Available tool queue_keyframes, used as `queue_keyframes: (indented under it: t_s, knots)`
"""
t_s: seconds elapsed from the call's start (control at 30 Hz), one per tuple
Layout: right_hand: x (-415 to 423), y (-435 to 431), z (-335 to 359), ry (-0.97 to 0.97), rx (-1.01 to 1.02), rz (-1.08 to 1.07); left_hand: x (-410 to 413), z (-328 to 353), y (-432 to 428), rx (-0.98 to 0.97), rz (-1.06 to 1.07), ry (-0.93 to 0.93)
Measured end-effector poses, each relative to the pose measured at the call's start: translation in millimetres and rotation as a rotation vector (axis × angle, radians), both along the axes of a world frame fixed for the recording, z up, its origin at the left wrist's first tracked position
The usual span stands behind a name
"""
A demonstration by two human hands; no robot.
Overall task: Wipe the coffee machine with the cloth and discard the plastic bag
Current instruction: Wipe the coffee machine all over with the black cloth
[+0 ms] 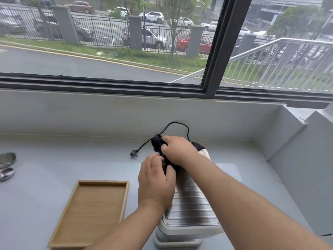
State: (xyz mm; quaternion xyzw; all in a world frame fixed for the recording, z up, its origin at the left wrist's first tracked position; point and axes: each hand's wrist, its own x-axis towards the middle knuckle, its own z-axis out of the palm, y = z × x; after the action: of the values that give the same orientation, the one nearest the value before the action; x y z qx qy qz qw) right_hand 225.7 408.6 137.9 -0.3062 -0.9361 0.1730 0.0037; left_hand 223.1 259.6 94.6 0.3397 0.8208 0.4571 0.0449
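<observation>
A white coffee machine (189, 210) with a ribbed metal top stands on the grey counter, right of centre and near me. A dark cloth (157, 142) is bunched over its far end. My right hand (177, 150) presses down on the cloth from above, fingers closed around it. My left hand (155, 183) grips the cloth's near part at the machine's left side. The machine's black cord (177, 124) loops behind my hands, and its plug (134, 153) lies loose on the counter. No plastic bag is in view.
An empty wooden tray (72, 199) lies on the counter (54, 159) to the left of the machine. Two metal pieces (6, 166) sit at the far left edge. A window ledge runs behind, and a grey wall closes the right side.
</observation>
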Motion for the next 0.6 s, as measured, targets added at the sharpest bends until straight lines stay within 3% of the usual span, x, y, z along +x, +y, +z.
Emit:
queue_keyframes:
  t_s: [0.1,0.17,0.23,0.37,0.47,0.6]
  knots:
    - [-3,-17,4,-0.008,0.036,0.119,-8,0,-8,0.214,0.131,-0.193]
    - [-2,-32,6,-0.032,0.083,0.221,-22,10,-12,0.307,0.219,-0.472]
    - [-1,-47,6,-0.039,0.165,0.333,-40,15,-13,0.269,0.222,-0.671]
    - [2,-84,3,-0.074,0.261,0.437,-66,15,-21,0.109,0.092,-0.877]
    - [17,-105,-1,-0.016,0.067,0.399,-66,14,-35,0.095,-0.025,-1.042]
    - [46,-109,10,0.134,-0.159,0.323,-50,9,-47,0.242,-0.11,-1.08]
